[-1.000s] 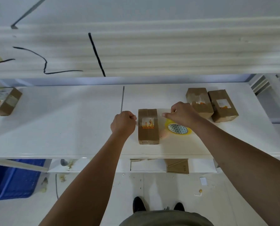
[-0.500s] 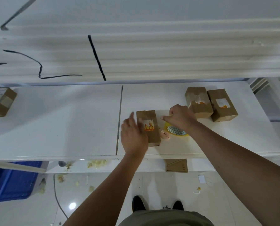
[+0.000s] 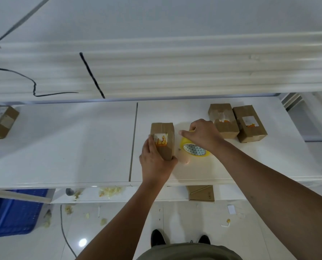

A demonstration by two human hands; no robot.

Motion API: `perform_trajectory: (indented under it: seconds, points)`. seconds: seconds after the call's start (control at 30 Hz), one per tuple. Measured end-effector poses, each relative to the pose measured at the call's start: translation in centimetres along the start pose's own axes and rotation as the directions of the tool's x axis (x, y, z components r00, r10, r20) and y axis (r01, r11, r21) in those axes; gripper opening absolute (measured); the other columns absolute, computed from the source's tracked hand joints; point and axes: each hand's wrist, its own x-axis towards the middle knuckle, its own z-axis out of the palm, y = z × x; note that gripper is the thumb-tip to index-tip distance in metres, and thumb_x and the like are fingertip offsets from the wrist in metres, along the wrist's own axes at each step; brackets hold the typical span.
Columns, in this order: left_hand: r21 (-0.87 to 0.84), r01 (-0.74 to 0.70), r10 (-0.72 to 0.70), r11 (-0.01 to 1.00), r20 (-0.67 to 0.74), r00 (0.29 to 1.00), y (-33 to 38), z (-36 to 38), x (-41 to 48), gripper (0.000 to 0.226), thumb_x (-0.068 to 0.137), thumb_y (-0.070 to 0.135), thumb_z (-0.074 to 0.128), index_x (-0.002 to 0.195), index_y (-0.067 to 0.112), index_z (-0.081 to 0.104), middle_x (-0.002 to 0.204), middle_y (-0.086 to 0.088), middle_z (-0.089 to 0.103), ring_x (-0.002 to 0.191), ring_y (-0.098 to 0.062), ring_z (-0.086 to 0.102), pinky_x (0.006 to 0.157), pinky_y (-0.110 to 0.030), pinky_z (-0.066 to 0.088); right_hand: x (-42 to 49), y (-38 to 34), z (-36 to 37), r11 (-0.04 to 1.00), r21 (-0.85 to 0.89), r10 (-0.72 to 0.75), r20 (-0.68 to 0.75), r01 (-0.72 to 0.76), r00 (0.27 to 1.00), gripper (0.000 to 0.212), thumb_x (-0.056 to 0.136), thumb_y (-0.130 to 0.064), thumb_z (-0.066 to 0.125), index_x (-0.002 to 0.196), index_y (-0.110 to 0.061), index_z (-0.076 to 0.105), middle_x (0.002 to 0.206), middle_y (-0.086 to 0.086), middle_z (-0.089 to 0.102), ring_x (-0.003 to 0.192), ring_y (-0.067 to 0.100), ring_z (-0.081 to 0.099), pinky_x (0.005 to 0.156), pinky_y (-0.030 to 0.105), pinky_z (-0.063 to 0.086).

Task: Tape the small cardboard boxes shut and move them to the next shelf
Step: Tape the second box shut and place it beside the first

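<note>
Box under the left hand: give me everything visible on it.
The box is small, brown cardboard, oblong, lying flat on the white shelf just right of the shelf seam, long axis running away from the person. A white label with orange print sits on top. The left hand grips its near end and left side. The tape roll lies beside it, apart. Whether it is taped shut is unclear.

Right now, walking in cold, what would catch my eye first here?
Probably the two bare hands at the middle of the white shelf: the left hand grips a small brown cardboard box, and the right hand rests on a yellow roll of tape. Two more brown boxes sit side by side behind the right hand.
</note>
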Motion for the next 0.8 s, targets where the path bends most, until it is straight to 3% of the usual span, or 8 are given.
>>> perform_trajectory:
  seconds: [0.07,0.17,0.27,0.33,0.4,0.5,0.63,0.8]
  points:
    - [-0.041,0.009,-0.01,0.999,-0.018,1.0,0.5,-1.0,0.4,0.118,0.069,0.05,0.084,0.164,0.023,0.02,0.155,-0.003,0.045,0.139,-0.025,0.046,0.116,-0.045,0.041,0.1,-0.9,-1.1,1.0,0.029,-0.008,-0.006,0.008,1.0,0.065,0.088,-0.066,0.069,0.056,-0.012,0.049,0.054,-0.001,0.048,0.054,0.017,0.052,0.058,0.033,0.041]
    - [-0.171,-0.003,-0.003,0.985,-0.033,0.999,1.5,-2.9,0.4,0.119,0.063,0.057,0.083,0.163,0.03,0.025,0.148,0.005,0.049,0.127,-0.014,0.052,0.097,-0.023,0.049,0.0,-2.0,-3.1,0.986,0.162,0.02,0.064,-0.03,0.998,0.071,0.086,-0.07,0.068,0.054,-0.016,0.037,0.053,0.001,0.035,0.05,0.016,0.041,0.059,0.032,0.032]
    - [-0.331,-0.021,-0.009,0.943,-0.088,0.996,2.0,-4.9,0.2,0.11,0.06,0.054,0.085,0.158,0.038,0.037,0.14,0.02,0.055,0.116,0.001,0.056,0.085,-0.006,0.044,-1.4,-1.7,-5.3,0.841,0.537,-0.05,0.2,-0.067,0.979,0.068,0.082,-0.072,0.071,0.072,-0.005,0.057,0.07,0.005,0.05,0.064,0.014,0.056,0.068,0.029,0.039]
    - [-0.505,0.024,-0.082,0.862,-0.092,0.992,1.9,-6.2,0.4,0.105,0.059,0.049,0.088,0.155,0.038,0.047,0.129,0.026,0.065,0.113,0.007,0.064,0.081,-0.005,0.051,-2.8,-0.9,-6.3,0.66,0.749,-0.177,0.22,-0.049,0.959,0.06,0.085,-0.065,0.074,0.09,-0.005,0.072,0.086,0.0,0.067,0.084,0.006,0.067,0.08,0.023,0.05]
    - [-0.655,0.057,-0.131,0.754,-0.065,0.989,1.5,-7.1,0.5,0.098,0.061,0.043,0.089,0.152,0.031,0.055,0.117,0.025,0.074,0.107,0.004,0.071,0.078,-0.01,0.057,-4.1,-0.4,-6.4,0.535,0.845,-0.289,0.19,-0.006,0.938,0.069,0.084,-0.061,0.078,0.101,0.005,0.07,0.103,0.011,0.069,0.104,0.016,0.065,0.101,0.028,0.048]
    - [-0.784,0.078,-0.163,0.616,-0.03,0.986,1.7,-7.8,0.2,0.084,0.064,0.039,0.085,0.144,0.021,0.065,0.117,0.013,0.079,0.108,-0.007,0.075,0.08,-0.019,0.06,-5.5,-1.2,-5.8,0.45,0.893,-0.217,0.084,0.023,0.973,0.05,0.071,-0.065,0.086,0.085,-0.017,0.082,0.092,0.004,0.074,0.097,0.015,0.067,0.096,0.029,0.051]
    - [-0.938,0.131,-0.235,0.321,0.055,0.97,2.3,-8.7,0.1,0.068,0.072,0.036,0.078,0.132,0.004,0.07,0.12,-0.011,0.078,0.113,-0.031,0.074,0.082,-0.033,0.061,-6.6,-1.8,-6.2,0.706,0.689,-0.146,-0.089,0.167,0.985,0.064,0.087,-0.058,0.076,0.062,-0.006,0.05,0.066,0.009,0.04,0.063,0.018,0.043,0.064,0.034,0.034]
    - [-0.937,0.34,-0.176,0.08,0.322,0.93,4.3,-9.1,-1.3,0.058,0.086,0.039,0.066,0.137,0.011,0.065,0.133,-0.019,0.072,0.119,-0.034,0.071,0.096,-0.04,0.057,-7.6,-1.9,-5.5,0.812,0.582,-0.053,-0.012,0.05,0.999,0.059,0.096,-0.052,0.07,0.059,-0.014,0.046,0.062,0.005,0.037,0.059,0.016,0.044,0.062,0.033,0.033]
